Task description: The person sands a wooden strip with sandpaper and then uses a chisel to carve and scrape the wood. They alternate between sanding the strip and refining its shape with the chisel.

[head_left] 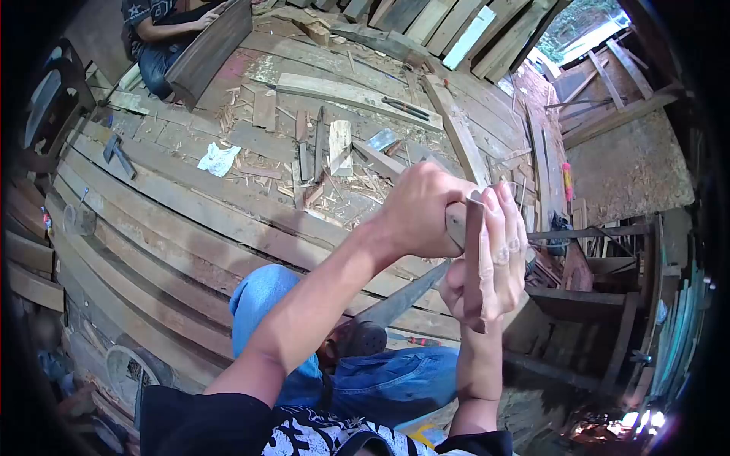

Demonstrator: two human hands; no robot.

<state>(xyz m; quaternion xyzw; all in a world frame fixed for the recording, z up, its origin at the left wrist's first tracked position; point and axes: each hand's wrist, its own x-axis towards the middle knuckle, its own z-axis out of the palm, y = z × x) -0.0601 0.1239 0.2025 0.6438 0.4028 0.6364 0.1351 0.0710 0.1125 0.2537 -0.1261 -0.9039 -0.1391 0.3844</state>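
Note:
Both my hands are raised in front of me, close together. My left hand (pixel 427 209) is closed in a fist round a pale piece of wood (pixel 455 226), mostly hidden by the fingers. My right hand (pixel 498 254) holds a thin brown strip (pixel 474 258) that looks like sandpaper, fingers straight along one side and thumb on the other. The strip stands upright, its upper part right at the end of the wood. Below my hands, between my knees, is a dark round-ended tool (pixel 366 338) beside a grey blade-like length (pixel 411 292).
A hammer (pixel 119 156) and a white cloth (pixel 219 159) lie on the plank floor (pixel 175 201). Wood offcuts, shavings and pliers (pixel 405 108) are scattered ahead. At upper left another person (pixel 163 34) holds a wide board (pixel 213 53). Wooden shelving (pixel 582 304) stands at right.

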